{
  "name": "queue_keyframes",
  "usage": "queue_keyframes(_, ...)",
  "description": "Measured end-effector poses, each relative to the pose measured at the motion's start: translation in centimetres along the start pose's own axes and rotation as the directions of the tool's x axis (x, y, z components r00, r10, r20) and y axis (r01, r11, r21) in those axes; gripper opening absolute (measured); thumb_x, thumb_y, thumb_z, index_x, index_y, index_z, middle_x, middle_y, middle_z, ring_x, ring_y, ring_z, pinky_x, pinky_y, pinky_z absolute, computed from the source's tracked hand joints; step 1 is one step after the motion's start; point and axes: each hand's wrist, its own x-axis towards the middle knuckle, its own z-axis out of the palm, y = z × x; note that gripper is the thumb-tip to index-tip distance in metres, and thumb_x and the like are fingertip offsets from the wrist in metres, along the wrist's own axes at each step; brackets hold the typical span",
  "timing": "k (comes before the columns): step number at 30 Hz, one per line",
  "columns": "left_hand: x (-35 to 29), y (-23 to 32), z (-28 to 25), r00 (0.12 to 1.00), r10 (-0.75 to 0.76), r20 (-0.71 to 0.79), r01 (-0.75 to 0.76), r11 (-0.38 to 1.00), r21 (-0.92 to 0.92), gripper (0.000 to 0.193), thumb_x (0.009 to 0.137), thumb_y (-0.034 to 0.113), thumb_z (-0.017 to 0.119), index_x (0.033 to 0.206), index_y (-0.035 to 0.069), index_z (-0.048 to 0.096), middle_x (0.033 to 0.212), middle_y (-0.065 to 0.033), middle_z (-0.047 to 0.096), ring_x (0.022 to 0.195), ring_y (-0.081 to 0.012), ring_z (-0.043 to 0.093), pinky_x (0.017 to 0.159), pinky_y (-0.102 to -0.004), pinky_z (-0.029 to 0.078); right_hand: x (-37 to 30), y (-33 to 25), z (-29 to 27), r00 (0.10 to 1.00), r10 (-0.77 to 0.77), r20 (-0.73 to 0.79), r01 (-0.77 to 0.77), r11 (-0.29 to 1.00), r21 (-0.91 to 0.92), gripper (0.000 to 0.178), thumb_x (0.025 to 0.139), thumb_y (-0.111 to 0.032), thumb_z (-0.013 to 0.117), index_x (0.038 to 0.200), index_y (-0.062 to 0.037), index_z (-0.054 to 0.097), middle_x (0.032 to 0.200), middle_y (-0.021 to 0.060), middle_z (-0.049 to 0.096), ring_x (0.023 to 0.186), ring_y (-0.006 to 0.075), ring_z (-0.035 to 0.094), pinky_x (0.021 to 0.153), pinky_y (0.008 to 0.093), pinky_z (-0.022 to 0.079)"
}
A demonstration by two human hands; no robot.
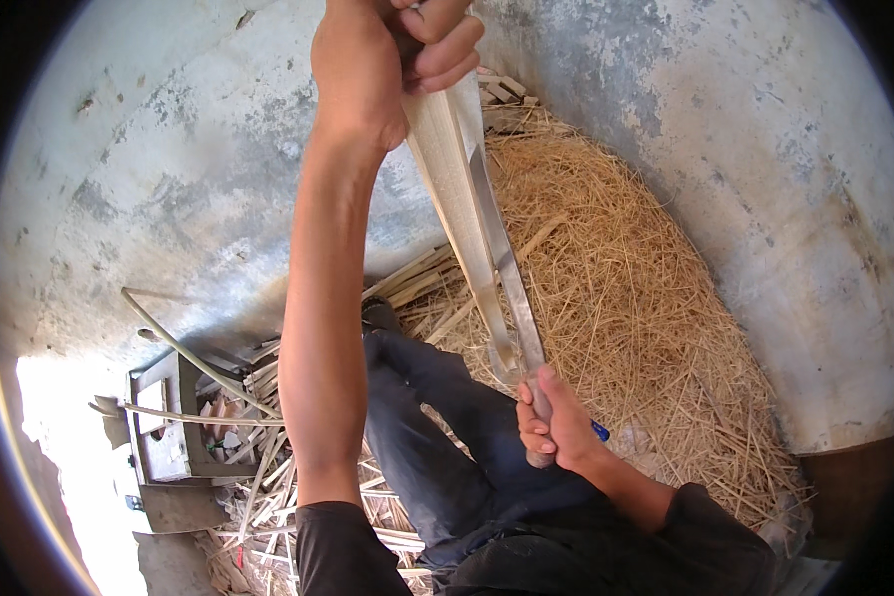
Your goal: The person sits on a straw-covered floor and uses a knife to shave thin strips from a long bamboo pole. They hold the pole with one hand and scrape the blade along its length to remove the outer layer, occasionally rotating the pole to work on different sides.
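Note:
My left hand [422,50] is raised at the top of the view, its fingers closed around the upper end of a long pale strip [437,159], bamboo or wood. The strip slants down toward my lap and narrows at its lower end. Low on the right, my right hand [563,422] grips the handle of a long knife [512,283]. Its straight steel blade points up and runs close along the strip's right side; the upper part of the blade seems to lie against it. My left fingers partly run out of the picture.
A large heap of straw-like shavings [606,248] lies to the right, against a stained wall [209,149]. Cut strips [417,278] lie beyond my dark-trousered legs [437,427]. On the left stands a box-like frame [174,417] with scraps, beside a bright opening.

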Motion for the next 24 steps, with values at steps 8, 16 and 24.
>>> queue_keyframes(8, -0.2, -0.2, 0.6, 1.000, -0.003, -0.016, 0.003, 0.999, 0.033, 0.041, 0.110, 0.039, 0.028, 0.073, 0.021, 0.034, 0.058, 0.0063, 0.027, 0.047, -0.0087, 0.025, 0.041, -0.0280, 0.023, -1.7, -3.8, 3.3, 0.880, -0.474, -0.019, 0.475, 0.879, 0.053, 0.049, 0.110, -0.058, 0.036, 0.101, -0.0107, 0.046, 0.058, 0.0011, 0.038, 0.039, 0.0098, 0.033, 0.037, 0.0268, 0.028)
queue_keyframes(16, -0.4, 0.1, 0.8, 0.999, 0.002, -0.043, -0.002, 1.000, 0.006, 0.040, 0.110, 0.038, 0.030, 0.074, 0.020, 0.034, 0.060, 0.0058, 0.028, 0.048, -0.0093, 0.025, 0.042, -0.0288, 0.021, 0.1, -0.8, 0.7, 0.995, -0.027, -0.099, 0.018, 0.996, -0.089, 0.045, 0.110, -0.054, 0.040, 0.098, -0.0115, 0.046, 0.059, 0.0002, 0.040, 0.039, 0.0081, 0.033, 0.037, 0.0258, 0.028)
queue_keyframes(24, -0.3, -0.2, 1.3, 0.999, -0.034, -0.016, 0.034, 0.999, -0.024, 0.040, 0.110, 0.039, 0.030, 0.075, 0.020, 0.034, 0.060, 0.0055, 0.028, 0.048, -0.0098, 0.026, 0.042, -0.0291, 0.022, 0.6, -2.3, 2.4, 0.936, -0.349, -0.052, 0.343, 0.935, -0.090, 0.043, 0.111, -0.050, 0.039, 0.095, -0.0113, 0.046, 0.059, 0.0004, 0.040, 0.040, 0.0084, 0.035, 0.037, 0.0256, 0.029)
